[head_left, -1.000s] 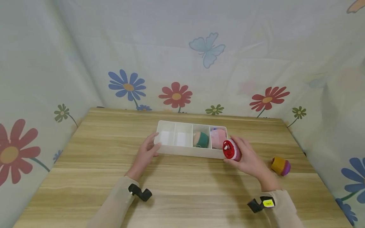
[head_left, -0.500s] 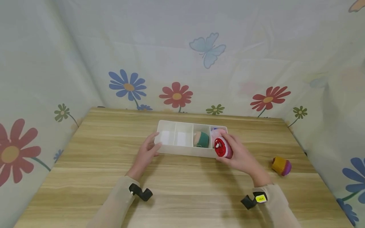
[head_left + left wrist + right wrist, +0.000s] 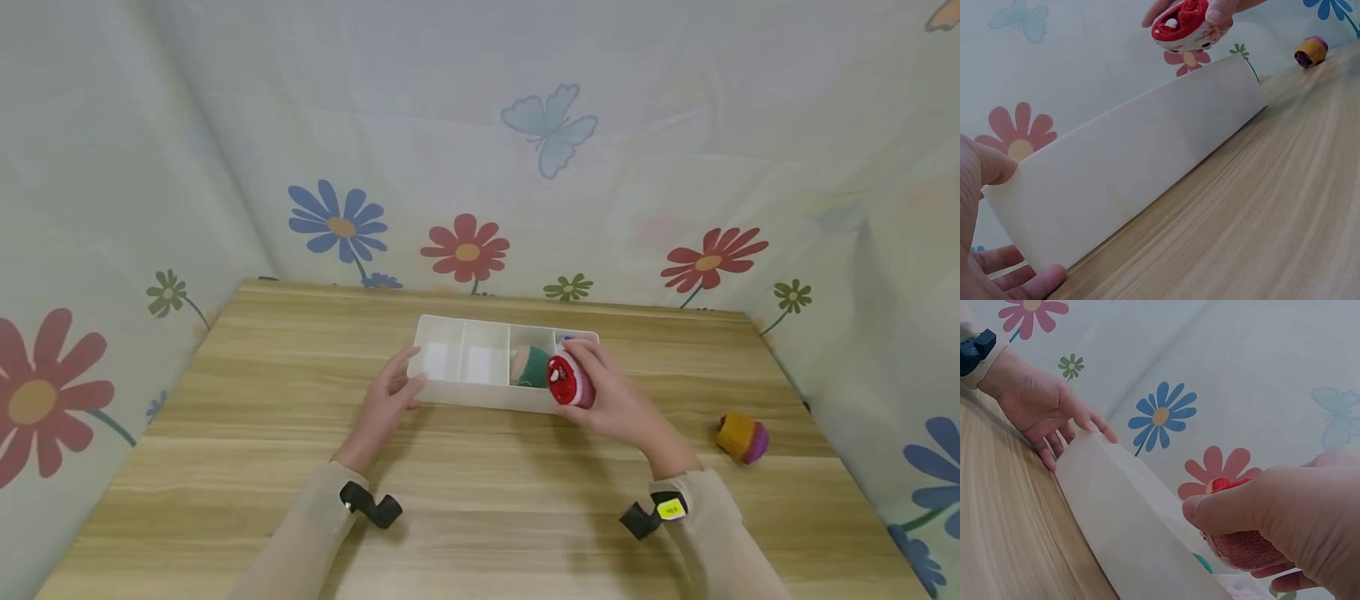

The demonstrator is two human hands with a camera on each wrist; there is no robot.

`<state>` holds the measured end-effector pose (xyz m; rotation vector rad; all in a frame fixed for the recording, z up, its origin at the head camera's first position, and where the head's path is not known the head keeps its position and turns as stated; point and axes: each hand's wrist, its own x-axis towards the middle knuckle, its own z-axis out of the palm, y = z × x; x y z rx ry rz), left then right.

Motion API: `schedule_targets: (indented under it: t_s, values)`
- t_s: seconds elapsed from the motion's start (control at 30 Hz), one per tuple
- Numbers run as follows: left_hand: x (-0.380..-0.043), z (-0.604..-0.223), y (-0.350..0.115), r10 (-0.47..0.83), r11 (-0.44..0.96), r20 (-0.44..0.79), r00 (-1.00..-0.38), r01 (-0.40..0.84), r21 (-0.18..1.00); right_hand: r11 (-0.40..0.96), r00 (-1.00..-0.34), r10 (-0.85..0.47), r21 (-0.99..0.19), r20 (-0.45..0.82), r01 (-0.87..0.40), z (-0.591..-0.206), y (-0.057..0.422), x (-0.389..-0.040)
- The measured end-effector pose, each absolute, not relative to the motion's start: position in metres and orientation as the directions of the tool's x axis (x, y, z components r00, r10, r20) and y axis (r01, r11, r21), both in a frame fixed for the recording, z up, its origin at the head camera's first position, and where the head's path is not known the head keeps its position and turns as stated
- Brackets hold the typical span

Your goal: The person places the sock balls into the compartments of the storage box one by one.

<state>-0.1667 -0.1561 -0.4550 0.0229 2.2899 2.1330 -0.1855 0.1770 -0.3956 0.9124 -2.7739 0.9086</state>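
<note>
My right hand [image 3: 618,404] grips a rolled-up red and white sock [image 3: 564,380] between thumb and fingers, above the near wall of a white divided box [image 3: 480,395]. In the left wrist view the sock [image 3: 1185,28] hangs over the box's top edge, its red rolled opening turned toward the camera. My left hand [image 3: 384,408] holds the box's left end, thumb and fingers around the corner. A green and beige rolled sock [image 3: 533,367] sits in the third compartment from the left. A pink one [image 3: 1249,589] in the rightmost compartment is mostly hidden behind my right hand.
A yellow rolled sock with a purple end [image 3: 742,437] lies on the wooden table [image 3: 465,517], right of my right forearm. The two left compartments show bare white floors. A flower-printed curtain [image 3: 420,125] stands behind and at both sides.
My right hand has moved left with the red and white sock, from the box's right end to over the divider by the green sock. My left hand has stayed on the box.
</note>
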Motion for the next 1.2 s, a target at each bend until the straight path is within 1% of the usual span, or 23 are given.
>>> schedule_targets:
  t_s: [0.13,0.37,0.5,0.67,0.8,1.0,1.2]
  values:
    - [-0.166,-0.455,-0.157,0.024,0.076,0.002,-1.0,0.004,0.997,0.644,-0.814,-0.522,-0.507,0.256,-0.573,-0.395,0.17,-0.19]
    - [-0.165,-0.455,-0.157,0.029,0.075,0.003,-1.0,0.005,0.997,0.657,-0.827,-0.509,-0.512,0.24,-0.553,-0.393,0.16,-0.193]
    - [-0.171,-0.468,-0.16,0.019,0.077,0.006,-1.0,0.007,0.997,0.662,-0.83,-0.504,-0.512,0.238,-0.548,-0.391,0.156,-0.196]
    - [-0.178,-0.483,-0.161,-0.003,0.089,0.03,-1.0,0.03,0.996,0.645,-0.809,-0.522,-0.495,0.271,-0.582,-0.391,0.152,-0.201]
    - [-0.178,-0.483,-0.16,-0.002,0.094,0.035,-0.999,0.035,0.995,0.636,-0.796,-0.533,-0.484,0.288,-0.601,-0.39,0.146,-0.204]
    - [-0.178,-0.477,-0.161,0.004,0.073,0.002,-1.0,0.002,0.997,0.633,-0.801,-0.533,-0.498,0.274,-0.592,-0.388,0.135,-0.206]
    - [-0.178,-0.475,-0.16,0.006,0.07,-0.004,-1.0,-0.004,0.998,0.64,-0.802,-0.535,-0.492,0.265,-0.59,-0.391,0.125,-0.211]
